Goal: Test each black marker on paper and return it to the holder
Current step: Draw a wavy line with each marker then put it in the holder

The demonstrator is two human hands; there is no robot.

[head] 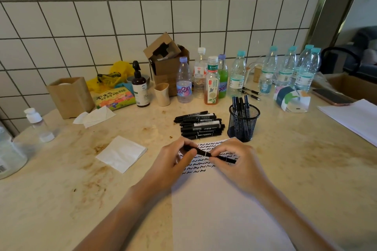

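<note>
I see both hands, left hand (173,159) and right hand (234,161), pinching one marker (206,153) over the paper (224,210); several rows scribbled, four markers in the holder (242,122), a pile (200,124) untested.

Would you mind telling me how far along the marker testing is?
Done: squiggle rows cover the top of the paper, and several markers stand in the mesh holder. In hand: both hands grip one marker. Left: the pile of markers on the table.
</note>
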